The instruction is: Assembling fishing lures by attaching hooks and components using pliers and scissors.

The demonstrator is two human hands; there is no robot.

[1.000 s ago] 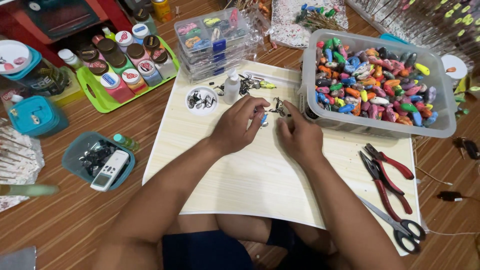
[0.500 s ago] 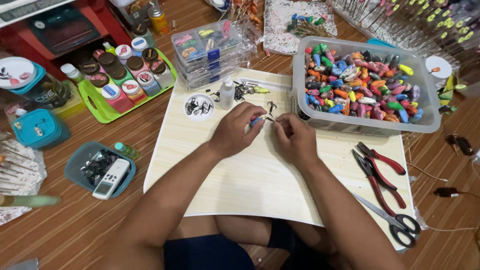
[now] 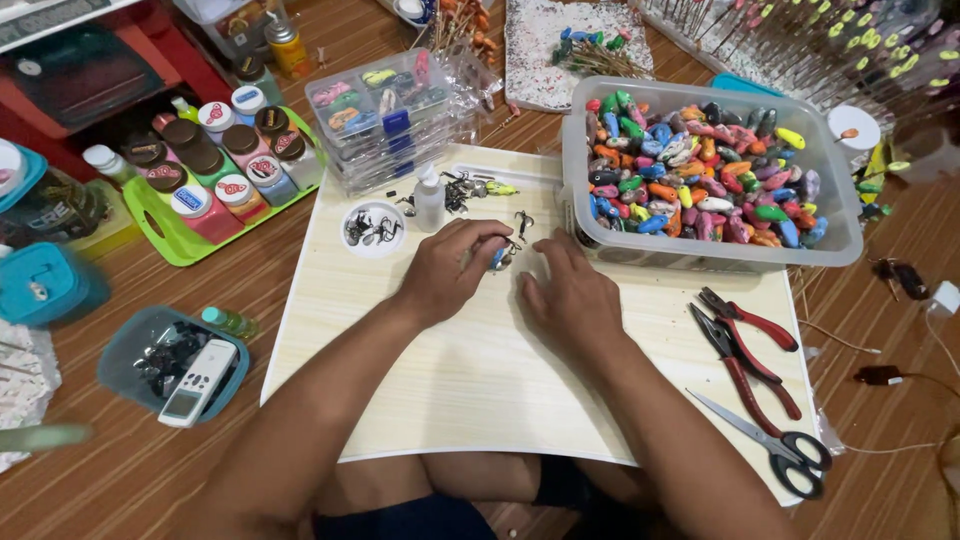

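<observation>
My left hand point(image 3: 452, 268) pinches a small blue lure body point(image 3: 497, 257) over a pale wooden board point(image 3: 470, 390). My right hand point(image 3: 567, 292) lies next to it, fingers curled by the lure; what they grip is hidden. A few dark treble hooks point(image 3: 521, 222) lie just beyond the fingertips. Behind them stand a small white glue bottle point(image 3: 429, 198) and a round white dish point(image 3: 372, 228) of hooks. A clear tub point(image 3: 835, 230) full of several colourful lure bodies stands at the board's far right.
Red-handled pliers point(image 3: 745, 345) and black scissors point(image 3: 775, 440) lie on the board's right side. A green tray point(image 3: 170, 240) of paint jars, a clear compartment box point(image 3: 385, 110) and a blue tub point(image 3: 120, 350) with a white remote sit to the left.
Both hands stay together over the same spot on the board. The right hand has flattened a little toward the board; the view has shifted slightly.
</observation>
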